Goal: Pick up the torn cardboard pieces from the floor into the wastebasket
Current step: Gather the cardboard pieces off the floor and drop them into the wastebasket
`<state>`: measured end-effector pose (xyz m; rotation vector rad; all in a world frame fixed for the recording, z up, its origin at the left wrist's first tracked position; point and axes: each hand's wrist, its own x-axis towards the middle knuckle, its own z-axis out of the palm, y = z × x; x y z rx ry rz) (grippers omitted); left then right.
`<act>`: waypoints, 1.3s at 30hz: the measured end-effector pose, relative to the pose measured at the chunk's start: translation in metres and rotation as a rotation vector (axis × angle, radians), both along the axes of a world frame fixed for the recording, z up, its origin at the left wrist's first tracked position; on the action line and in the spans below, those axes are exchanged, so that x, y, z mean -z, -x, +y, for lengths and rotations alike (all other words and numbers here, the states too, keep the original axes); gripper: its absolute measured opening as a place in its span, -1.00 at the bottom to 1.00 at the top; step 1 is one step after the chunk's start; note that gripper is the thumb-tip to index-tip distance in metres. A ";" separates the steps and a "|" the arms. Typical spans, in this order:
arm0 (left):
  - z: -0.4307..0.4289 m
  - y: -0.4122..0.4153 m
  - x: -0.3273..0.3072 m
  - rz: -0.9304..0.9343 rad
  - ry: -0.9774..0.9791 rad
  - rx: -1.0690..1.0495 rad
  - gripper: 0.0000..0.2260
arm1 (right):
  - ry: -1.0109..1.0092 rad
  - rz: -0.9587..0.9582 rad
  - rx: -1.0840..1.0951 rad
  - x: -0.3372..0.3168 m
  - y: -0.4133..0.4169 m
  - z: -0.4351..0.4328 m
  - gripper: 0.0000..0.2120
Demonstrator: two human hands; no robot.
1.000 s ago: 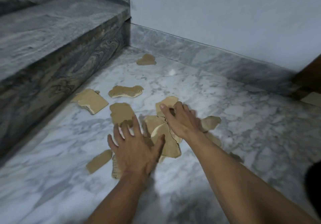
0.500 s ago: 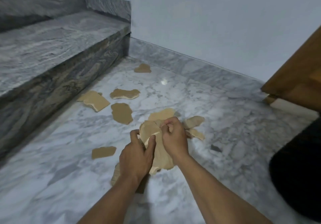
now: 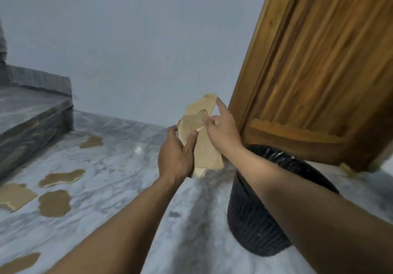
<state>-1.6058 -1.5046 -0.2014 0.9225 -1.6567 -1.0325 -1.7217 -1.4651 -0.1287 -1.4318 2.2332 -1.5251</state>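
Cardboard stack (image 3: 204, 146): several torn brown pieces bunched together, held in the air near frame centre, long axis roughly 12 to 6. Left hand (image 3: 175, 156): grip clamped on the stack from its 9 o'clock side, thumb across the front face, index finger wrapped round the edge. Right hand (image 3: 224, 132): grip clamped on the 3 o'clock edge, thumb and curled fingers pinching, index finger straight along the upper edge toward 12. The stack is clear of the floor and not in the wastebasket.

Wastebasket (image 3: 253, 220): black mesh with a black plastic liner over the rim. It stands on the marble floor (image 3: 127, 178) at 4 o'clock from the stack, partly hidden by the right forearm. Can't see inside.

Loose pieces on the floor, all 7–9 o'clock from the hands and well apart from the basket:
- far piece (image 3: 91, 142)
- long piece (image 3: 61, 178)
- round piece (image 3: 54, 203)
- squarish piece (image 3: 14, 196), cut by the frame edge
- near piece (image 3: 19, 262), at the bottom corner

Wooden door (image 3: 319, 71) at 2 o'clock, lower edge just behind the basket. Grey marble step (image 3: 32, 114) at 9. Pale wall (image 3: 138, 50) at 12.
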 end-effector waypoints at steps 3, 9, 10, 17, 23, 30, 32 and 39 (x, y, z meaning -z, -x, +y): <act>0.028 0.057 -0.041 -0.016 0.075 0.083 -0.53 | 0.126 -0.018 0.091 -0.033 0.054 0.046 -0.39; 0.089 0.170 -0.066 -0.183 0.231 0.398 -0.47 | 0.231 -0.196 0.480 -0.024 0.147 0.144 -0.42; 0.098 0.185 -0.063 -0.212 0.229 0.445 -0.47 | 0.219 -0.215 0.529 -0.016 0.158 0.159 -0.42; 0.121 0.228 -0.039 -0.469 0.096 0.609 -0.56 | -0.299 -0.280 0.648 0.010 0.200 0.213 -0.56; 0.093 0.180 -0.026 -0.476 0.246 0.455 -0.67 | -0.545 -0.126 0.543 0.002 0.178 0.188 -0.77; 0.044 0.076 -0.007 -0.465 0.257 0.277 -0.68 | -0.496 0.103 0.341 0.005 0.106 0.090 -0.68; 0.028 0.033 0.014 -0.438 0.216 0.214 -0.68 | -0.482 0.142 0.258 0.016 0.074 0.063 -0.68; -0.002 -0.134 0.139 -0.717 0.134 -0.130 -0.50 | -0.604 0.178 -0.001 0.119 -0.018 -0.013 -0.46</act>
